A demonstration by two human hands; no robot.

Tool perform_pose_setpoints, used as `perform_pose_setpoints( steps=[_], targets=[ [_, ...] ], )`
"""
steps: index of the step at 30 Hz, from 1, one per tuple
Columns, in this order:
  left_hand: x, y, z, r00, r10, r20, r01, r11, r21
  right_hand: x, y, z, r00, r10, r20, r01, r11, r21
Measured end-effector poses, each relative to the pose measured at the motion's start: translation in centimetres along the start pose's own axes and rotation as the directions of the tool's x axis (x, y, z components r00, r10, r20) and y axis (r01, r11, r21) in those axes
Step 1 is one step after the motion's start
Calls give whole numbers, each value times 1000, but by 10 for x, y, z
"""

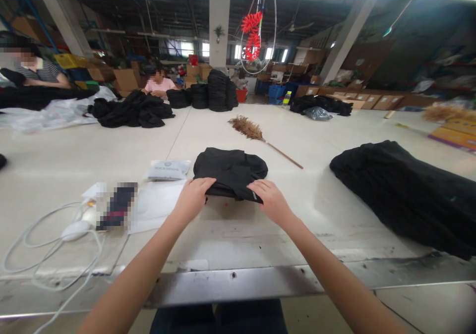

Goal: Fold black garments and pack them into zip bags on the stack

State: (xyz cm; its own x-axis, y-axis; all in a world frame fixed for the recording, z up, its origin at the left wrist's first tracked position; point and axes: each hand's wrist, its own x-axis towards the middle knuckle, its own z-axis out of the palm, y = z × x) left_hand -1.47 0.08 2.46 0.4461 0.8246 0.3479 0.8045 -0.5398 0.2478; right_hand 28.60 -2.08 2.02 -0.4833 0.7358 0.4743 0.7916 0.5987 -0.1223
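The folded black fabric garment lies flat on the pale tabletop, directly ahead of both hands and centred between them. Its long axis runs left to right, across the person's line of reach; the near edge is the one being touched.

The left hand rests palm down on the near left corner, fingers curled over the edge, thumb side inward. It looks pressed on the cloth more than pinching it, a true grip cannot be told. The right hand sits on the near right corner, fingers spread flat, beside a small pale label on the fabric. Neither hand lifts anything. Both are about equally near the garment, each on its own side, well apart from each other with bare folded cloth between.

Just left of the left hand: a small white printed plastic pouch and a flat clear plastic bag, near but not touching the garment. Farther left, a looped white cable. Beyond the garment, a brown feather duster with a thin wooden stick. Well to the right of the right hand, a large heap of black cloth.
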Motion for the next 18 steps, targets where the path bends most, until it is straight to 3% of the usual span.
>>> perform_pose_setpoints(
  steps=[2,4,8,11,14,18],
  targets=[
    [-31,5,-6,999,41,25,-41,999,-9,-24,-14,-13,996,-8,90,5,999,38],
    [-64,12,-5,991,20,134,-13,999,-53,-51,-26,-17,977,18,211,-37,996,85],
    [-102,27,-3,937,-22,348,99,974,-205,-93,-34,-16,916,172,362,-246,954,170],
    [-97,31,-11,926,-21,376,167,918,-360,-98,-26,-24,851,295,434,-426,871,243],
    [-75,21,-11,937,-78,341,236,861,-451,-81,-6,-35,792,300,532,-499,820,281],
    [-46,-2,11,952,-190,241,285,839,-464,-50,22,-26,832,309,462,-460,849,261]
  ],
)
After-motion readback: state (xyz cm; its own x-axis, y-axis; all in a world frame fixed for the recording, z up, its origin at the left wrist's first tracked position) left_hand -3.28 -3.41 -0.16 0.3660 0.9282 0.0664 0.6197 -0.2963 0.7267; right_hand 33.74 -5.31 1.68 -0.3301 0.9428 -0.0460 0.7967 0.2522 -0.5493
